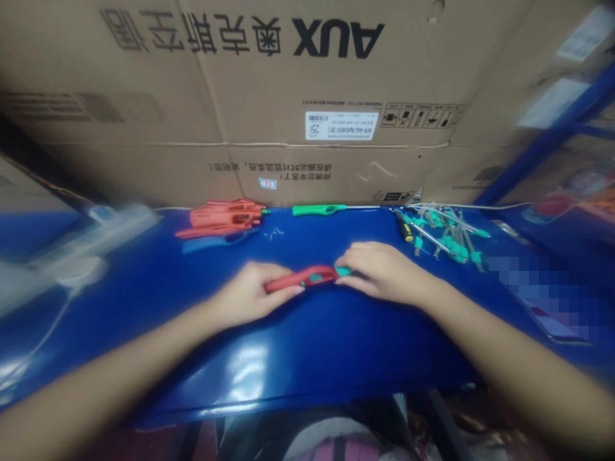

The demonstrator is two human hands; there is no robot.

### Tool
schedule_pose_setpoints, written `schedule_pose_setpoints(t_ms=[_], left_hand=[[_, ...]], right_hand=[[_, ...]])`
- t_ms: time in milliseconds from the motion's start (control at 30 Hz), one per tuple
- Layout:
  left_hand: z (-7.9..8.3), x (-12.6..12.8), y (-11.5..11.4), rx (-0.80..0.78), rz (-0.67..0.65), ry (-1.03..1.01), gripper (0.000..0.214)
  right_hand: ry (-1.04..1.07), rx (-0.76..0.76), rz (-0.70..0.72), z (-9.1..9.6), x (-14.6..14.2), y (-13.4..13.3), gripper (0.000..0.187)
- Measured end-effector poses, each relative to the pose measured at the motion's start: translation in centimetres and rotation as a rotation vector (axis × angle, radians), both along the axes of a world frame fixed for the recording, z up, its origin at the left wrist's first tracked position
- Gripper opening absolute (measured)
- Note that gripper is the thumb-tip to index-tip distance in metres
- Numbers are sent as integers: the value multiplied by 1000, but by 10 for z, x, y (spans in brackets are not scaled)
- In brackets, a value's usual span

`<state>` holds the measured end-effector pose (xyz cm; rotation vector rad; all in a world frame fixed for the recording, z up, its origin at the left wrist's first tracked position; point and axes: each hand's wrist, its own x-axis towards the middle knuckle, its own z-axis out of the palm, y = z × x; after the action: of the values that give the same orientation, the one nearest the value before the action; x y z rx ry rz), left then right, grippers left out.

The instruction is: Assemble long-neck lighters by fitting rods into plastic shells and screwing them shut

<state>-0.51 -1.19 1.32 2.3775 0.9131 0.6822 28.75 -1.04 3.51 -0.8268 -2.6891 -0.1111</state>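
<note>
A red plastic lighter handle with a teal insert lies across the middle of the blue table. My left hand is closed round its left end. My right hand covers its right end, fingers curled over the teal tip. Both hands rest low on the table surface, and the part between them is all that shows of the handle.
A stack of red handle shells and a blue one lie at the back left. A green long lighter lies at the back centre. Several teal-and-metal lighter stems and a screwdriver are piled back right. A big cardboard box stands behind.
</note>
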Motion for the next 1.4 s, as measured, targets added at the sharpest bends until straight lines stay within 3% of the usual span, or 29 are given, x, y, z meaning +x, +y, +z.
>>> schedule_pose_setpoints(t_ms=[167, 233, 367, 433, 567, 733, 800, 1033, 1167, 1267, 1400], left_hand=[[3, -1, -2, -70, 57, -37, 29], [4, 1, -3, -225, 82, -79, 33], [5, 5, -5, -712, 98, -204, 44], [6, 7, -7, -787, 89, -223, 45], [7, 7, -14, -547, 93, -146, 38], [7, 4, -18, -133, -16, -30, 33], [5, 4, -17, -39, -46, -15, 30], [-2, 0, -10, 138, -75, 49, 24], [1, -4, -4, 265, -83, 167, 33], [6, -4, -1, 230, -59, 235, 38], [8, -2, 1, 192, -35, 226, 38]], right_hand=[[-31, 25, -17, 2, 4, 0, 25], [-51, 83, 2, 2, 4, -2, 27], [-55, 263, 20, 2, 3, -7, 25], [-69, 280, 13, 2, 3, -9, 22], [-132, 168, 16, 0, 3, -12, 22], [-140, -81, 57, 1, -1, -15, 27], [-133, -126, 67, 0, -2, -15, 28], [-130, -86, -1, -2, -1, -12, 24], [-90, -172, -56, 1, -2, -10, 20], [-51, -230, -83, 4, -1, -8, 20], [-71, -187, -106, 4, 0, -6, 30]])
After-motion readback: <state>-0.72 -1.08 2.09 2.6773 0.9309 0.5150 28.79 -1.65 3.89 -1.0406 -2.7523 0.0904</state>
